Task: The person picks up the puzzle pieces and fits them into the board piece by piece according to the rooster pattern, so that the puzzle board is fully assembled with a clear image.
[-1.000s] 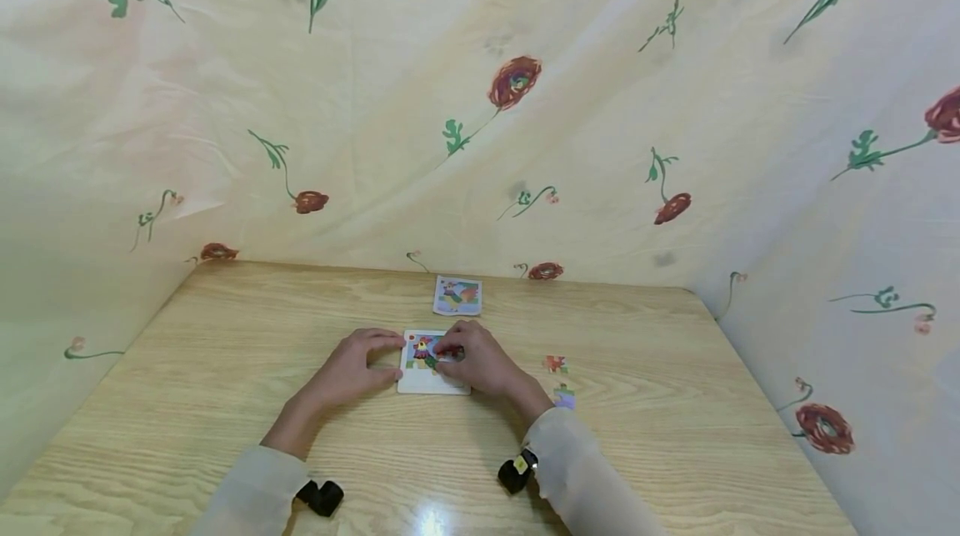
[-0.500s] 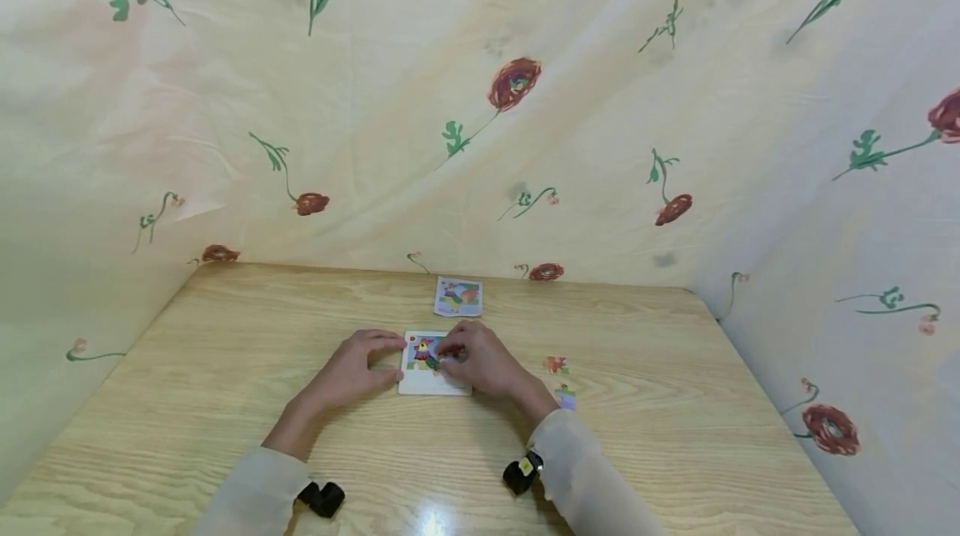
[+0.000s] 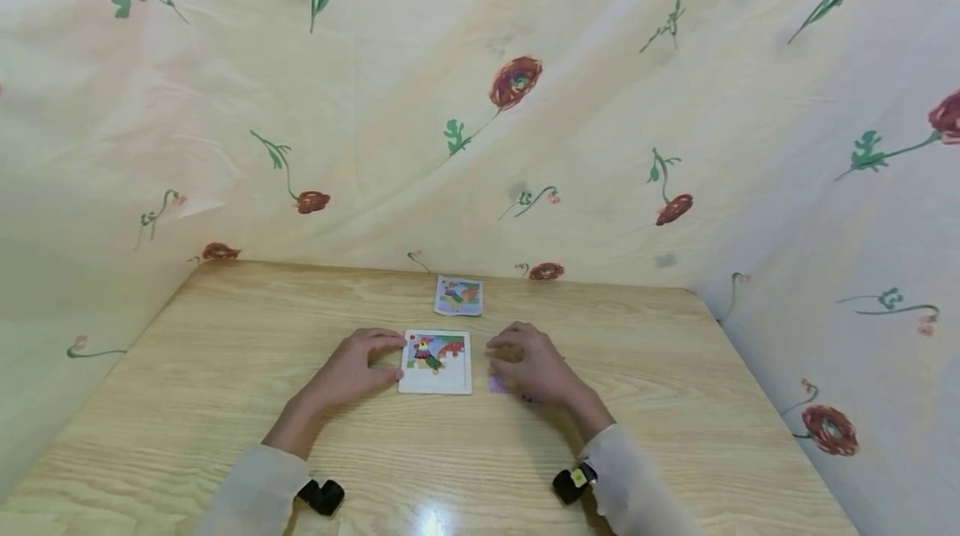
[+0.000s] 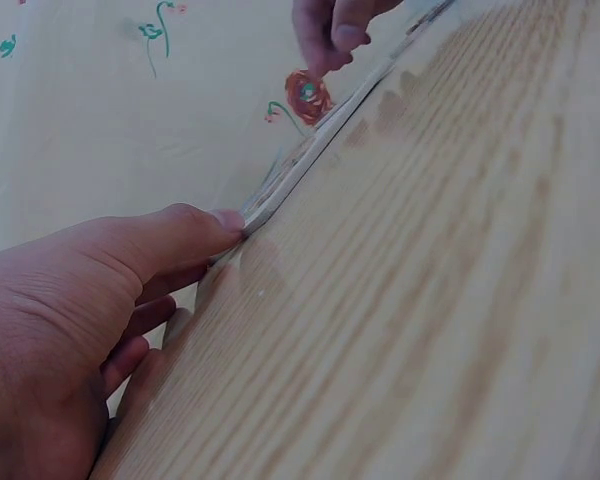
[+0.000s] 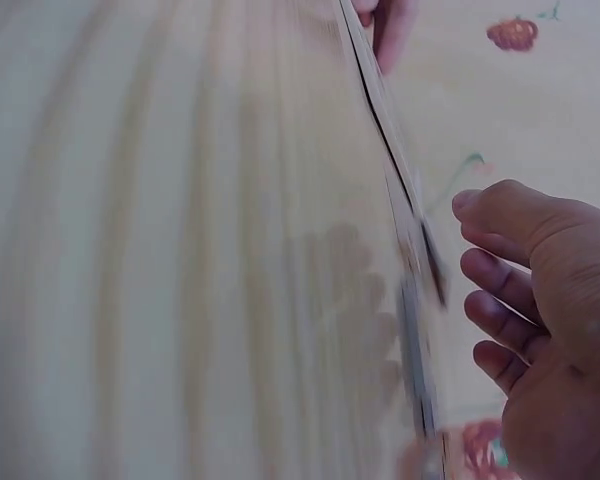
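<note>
A white-framed jigsaw puzzle (image 3: 437, 386) with a partly filled rooster picture lies flat on the table. My left hand (image 3: 348, 365) holds its left edge, thumb near the lower corner and index finger near the upper one. In the left wrist view the thumb presses on the rim of the board (image 4: 280, 190). Just right of the puzzle, my right hand (image 3: 534, 365) hovers with loosely bent fingers and nothing between them. Under and beside it lie loose puzzle pieces, among them a purple piece (image 3: 498, 384), partly hidden by the hand. Red pieces fill the puzzle's upper right.
Behind the puzzle lies a small picture card (image 3: 458, 297) with the same rooster. The wooden table (image 3: 420, 461) ends at a flower-printed cloth (image 3: 375, 102) at the back and sides. A black wrist camera (image 3: 573, 483) sits by the right cuff.
My right hand has lifted off the puzzle and moved right, over the loose pieces, letting go of a red puzzle piece now seen in the upper right. The left hand stays put.
</note>
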{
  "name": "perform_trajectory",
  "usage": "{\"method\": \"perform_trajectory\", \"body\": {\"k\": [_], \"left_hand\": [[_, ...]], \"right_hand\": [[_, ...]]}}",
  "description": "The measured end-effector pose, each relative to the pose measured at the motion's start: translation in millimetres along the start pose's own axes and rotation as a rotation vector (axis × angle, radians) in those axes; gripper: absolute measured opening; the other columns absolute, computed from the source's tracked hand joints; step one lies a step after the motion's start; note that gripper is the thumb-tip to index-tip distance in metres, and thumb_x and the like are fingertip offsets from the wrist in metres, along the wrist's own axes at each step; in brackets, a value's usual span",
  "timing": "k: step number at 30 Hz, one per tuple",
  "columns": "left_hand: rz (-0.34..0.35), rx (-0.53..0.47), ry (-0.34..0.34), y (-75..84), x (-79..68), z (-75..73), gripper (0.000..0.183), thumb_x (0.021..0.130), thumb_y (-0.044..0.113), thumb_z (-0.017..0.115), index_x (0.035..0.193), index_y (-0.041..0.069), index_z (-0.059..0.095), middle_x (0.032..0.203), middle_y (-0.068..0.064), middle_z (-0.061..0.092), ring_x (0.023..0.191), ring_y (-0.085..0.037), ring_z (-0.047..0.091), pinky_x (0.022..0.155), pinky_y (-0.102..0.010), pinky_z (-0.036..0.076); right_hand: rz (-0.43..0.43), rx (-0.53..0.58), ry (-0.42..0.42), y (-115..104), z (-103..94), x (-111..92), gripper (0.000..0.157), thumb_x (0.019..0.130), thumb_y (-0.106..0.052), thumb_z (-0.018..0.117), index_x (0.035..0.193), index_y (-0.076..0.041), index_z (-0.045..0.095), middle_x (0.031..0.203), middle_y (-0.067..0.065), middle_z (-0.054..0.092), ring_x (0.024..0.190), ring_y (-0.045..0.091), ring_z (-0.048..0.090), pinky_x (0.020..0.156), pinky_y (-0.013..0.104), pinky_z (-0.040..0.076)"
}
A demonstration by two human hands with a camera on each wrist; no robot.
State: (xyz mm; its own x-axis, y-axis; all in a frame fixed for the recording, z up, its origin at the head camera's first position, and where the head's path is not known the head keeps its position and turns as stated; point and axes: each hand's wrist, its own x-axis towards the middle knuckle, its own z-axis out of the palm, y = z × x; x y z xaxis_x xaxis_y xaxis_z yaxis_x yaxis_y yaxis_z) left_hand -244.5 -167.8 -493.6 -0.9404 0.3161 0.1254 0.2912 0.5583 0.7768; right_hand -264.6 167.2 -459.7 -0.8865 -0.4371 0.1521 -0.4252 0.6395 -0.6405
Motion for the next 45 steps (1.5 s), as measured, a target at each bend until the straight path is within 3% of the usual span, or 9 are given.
{"method": "perform_trajectory", "body": {"k": [8,15,26,45], "left_hand": [[0.001,0.006,-0.001,-3.4,-0.6,2.3,0.048,0.090,0.027,0.080,0.136,0.020,0.069,0.147,-0.003,0.059,0.145,-0.035,0.044,0.119,-0.062,0.037],[0.000,0.001,0.002,-2.9,0.2,1.6,0.048,0.090,0.028,0.081,0.136,0.021,0.069,0.148,-0.003,0.058,0.145,-0.035,0.044,0.118,-0.062,0.037],[0.024,0.011,0.002,-0.8,-0.3,-1.0,0.048,0.091,0.025,0.080,0.136,0.017,0.069,0.147,-0.004,0.059,0.145,-0.036,0.045,0.118,-0.061,0.038],[0.022,0.004,-0.001,-1.5,0.8,0.0,0.048,0.091,0.026,0.080,0.136,0.019,0.068,0.148,-0.003,0.058,0.145,-0.035,0.044,0.118,-0.062,0.038]], "right_hand": [[0.001,-0.030,0.067,25.0,-24.3,-22.5,0.022,0.091,-0.013,0.079,0.113,-0.012,0.078,0.112,0.001,0.070,0.105,0.020,0.062,0.080,0.027,0.054],[0.030,-0.053,0.121,42.7,-41.6,-35.6,0.022,0.090,-0.014,0.081,0.112,-0.013,0.078,0.112,0.001,0.071,0.108,0.022,0.065,0.088,0.036,0.057],[0.132,-0.070,0.085,69.7,-58.3,-52.6,0.025,0.092,-0.020,0.079,0.116,-0.013,0.077,0.110,0.001,0.069,0.095,0.017,0.059,0.077,0.026,0.049],[0.115,-0.098,0.054,76.3,-60.1,-52.4,0.020,0.092,-0.015,0.077,0.112,-0.014,0.077,0.110,0.002,0.067,0.091,0.017,0.053,0.075,0.024,0.045]]}}
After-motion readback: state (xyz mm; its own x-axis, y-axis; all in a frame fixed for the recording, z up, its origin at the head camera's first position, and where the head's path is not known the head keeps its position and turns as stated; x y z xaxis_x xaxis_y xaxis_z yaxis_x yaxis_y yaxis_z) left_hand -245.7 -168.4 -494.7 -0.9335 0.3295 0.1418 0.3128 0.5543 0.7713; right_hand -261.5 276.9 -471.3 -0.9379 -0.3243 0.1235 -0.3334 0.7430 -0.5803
